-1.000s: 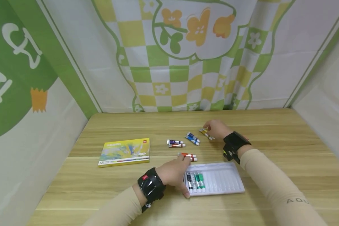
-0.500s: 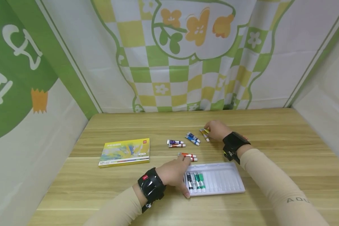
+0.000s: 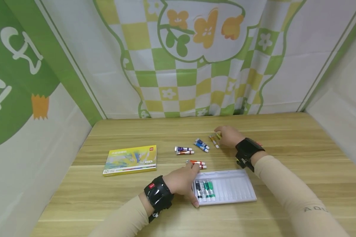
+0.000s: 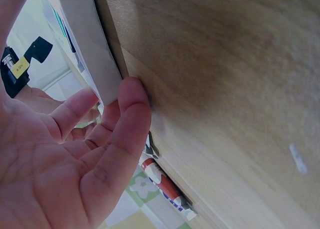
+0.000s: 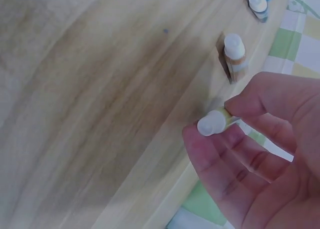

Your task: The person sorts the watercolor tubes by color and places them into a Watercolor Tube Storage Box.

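Observation:
My left hand (image 3: 182, 180) holds the left end of a white plastic tray (image 3: 234, 187), thumb at the near corner and fingers at the far one. The left wrist view shows those fingertips against the tray's wall (image 4: 92, 44). Paint tubes (image 3: 207, 190) in black, white and greens lie side by side in its left slots. Toward the back, my right hand (image 3: 229, 136) pinches a yellow paint tube (image 5: 226, 118) with a white cap. An ochre paint tube (image 3: 214, 142) lies just left of that hand. Red and orange paint tubes (image 3: 199, 163) lie partly behind my left fingers.
Two blue paint tubes (image 3: 201, 144) lie left of the ochre one. Further left are a purple tube (image 3: 183, 149) and a brown tube (image 3: 185, 153). A yellow paint box (image 3: 130, 160) lies at the table's left. A printed curtain (image 3: 192, 89) hangs behind the table.
The right hand has taken the yellow tube away from the ochre tube, which turned slightly and now lies alone. The left hand and tray stay in place.

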### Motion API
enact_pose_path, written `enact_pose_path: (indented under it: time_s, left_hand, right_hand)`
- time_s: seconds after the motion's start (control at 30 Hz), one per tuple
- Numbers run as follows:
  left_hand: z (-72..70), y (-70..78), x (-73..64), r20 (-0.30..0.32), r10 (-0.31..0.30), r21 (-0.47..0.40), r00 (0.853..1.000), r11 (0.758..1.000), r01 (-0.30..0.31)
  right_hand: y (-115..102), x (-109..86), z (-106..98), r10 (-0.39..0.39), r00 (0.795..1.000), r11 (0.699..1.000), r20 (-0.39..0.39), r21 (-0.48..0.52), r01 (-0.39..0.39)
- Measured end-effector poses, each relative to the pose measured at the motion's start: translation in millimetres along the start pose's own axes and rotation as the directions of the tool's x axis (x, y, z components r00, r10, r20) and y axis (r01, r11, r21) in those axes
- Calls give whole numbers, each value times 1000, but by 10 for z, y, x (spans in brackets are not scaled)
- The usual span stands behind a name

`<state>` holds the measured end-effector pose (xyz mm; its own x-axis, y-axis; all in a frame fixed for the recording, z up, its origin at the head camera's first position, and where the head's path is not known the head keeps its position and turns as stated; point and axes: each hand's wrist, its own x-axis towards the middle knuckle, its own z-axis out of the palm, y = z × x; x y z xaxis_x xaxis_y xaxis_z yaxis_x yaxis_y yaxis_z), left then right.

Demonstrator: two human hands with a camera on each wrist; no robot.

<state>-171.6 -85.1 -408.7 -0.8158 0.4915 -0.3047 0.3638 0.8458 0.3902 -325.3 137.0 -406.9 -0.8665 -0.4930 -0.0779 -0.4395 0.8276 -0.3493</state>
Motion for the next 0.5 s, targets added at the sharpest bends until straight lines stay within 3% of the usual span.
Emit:
enact_pose_path:
  time_s: [0.33,0.5]
  left_hand:
    - [-15,5,-1,0,5,6,1000,1000,-5]
    - [-16,5,12,3,1,-3,1000,1000,-1]
  right_hand:
    - [91,-68,-68,23,999,996,27,80,-26]
    - [122,-102,-74,40,999,984,30,171,-44]
